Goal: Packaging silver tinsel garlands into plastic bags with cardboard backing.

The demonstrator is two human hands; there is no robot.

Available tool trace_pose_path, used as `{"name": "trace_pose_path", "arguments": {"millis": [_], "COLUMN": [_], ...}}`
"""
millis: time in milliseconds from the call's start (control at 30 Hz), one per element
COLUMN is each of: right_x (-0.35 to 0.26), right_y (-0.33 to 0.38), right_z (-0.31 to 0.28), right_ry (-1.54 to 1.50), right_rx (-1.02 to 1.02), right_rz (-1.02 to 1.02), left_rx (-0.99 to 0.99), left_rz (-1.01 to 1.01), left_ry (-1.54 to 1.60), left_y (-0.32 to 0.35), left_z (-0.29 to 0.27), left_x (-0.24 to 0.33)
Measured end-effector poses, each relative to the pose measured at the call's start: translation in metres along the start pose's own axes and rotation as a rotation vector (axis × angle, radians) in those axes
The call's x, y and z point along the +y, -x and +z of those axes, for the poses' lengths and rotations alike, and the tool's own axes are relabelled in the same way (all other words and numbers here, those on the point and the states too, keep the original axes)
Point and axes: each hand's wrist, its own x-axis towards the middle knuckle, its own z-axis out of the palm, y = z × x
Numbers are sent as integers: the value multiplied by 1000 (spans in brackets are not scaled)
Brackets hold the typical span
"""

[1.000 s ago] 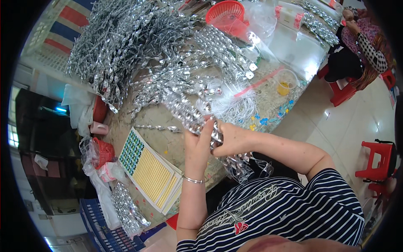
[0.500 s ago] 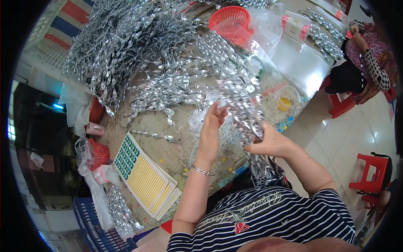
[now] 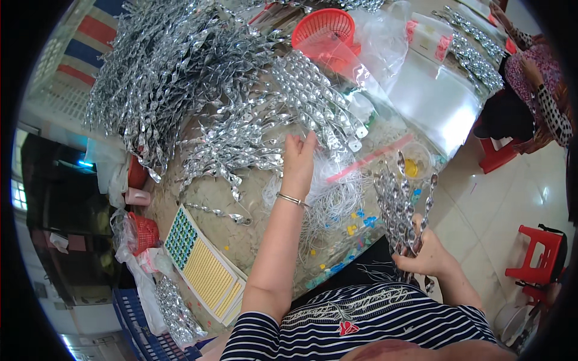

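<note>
A bundle of shiny silver twisted foil strips (image 3: 394,207) stands up out of my right hand (image 3: 426,256), which is closed around its lower part beyond the table's front edge. My left hand (image 3: 298,159), a silver bangle at its wrist, reaches over the table. Its fingers are partly bent, with a gap between them, and I see nothing held. Just left of those fingertips lies a loose spread of foil strips (image 3: 232,144). Another row of foil strips (image 3: 310,90) lies beyond the hand. Thin white strings (image 3: 337,195) are tangled to its right.
A large foil-strip heap (image 3: 174,72) covers the far left. Farther back stand a red basket (image 3: 323,27) and clear plastic bags (image 3: 385,42). Sticker sheets (image 3: 201,259) lie at left. A clear tub (image 3: 415,159) sits near the right edge. Another person (image 3: 536,84) is at right, beyond red stools (image 3: 536,253).
My right hand has drawn the foil bundle right and toward me, away from the left hand. My left hand has moved slightly farther over the table toward the loose strips.
</note>
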Motion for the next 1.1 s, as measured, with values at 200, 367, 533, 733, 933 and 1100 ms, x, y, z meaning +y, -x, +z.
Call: {"name": "trace_pose_path", "arguments": {"millis": [200, 367, 533, 733, 933, 1100], "right_x": [15, 31, 30, 33, 29, 22], "right_y": [8, 10, 6, 2, 4, 7], "right_z": [-15, -24, -23, -23, -17, -13], "right_ry": [53, 26, 37, 53, 35, 23], "right_rx": [21, 43, 36, 30, 27, 31], "right_rz": [40, 80, 65, 48, 36, 57], "left_rx": [-132, -8, -25, 7, -86, -45], "left_rz": [-114, -114, -121, -139, -219, -145], "left_ry": [23, 7, 211, 434, 627, 693], "left_y": [-19, -17, -26, -38, -42, -16], "left_z": [11, 31, 29, 20, 3, 1], "left_x": [18, 36, 42, 44, 30, 39]}}
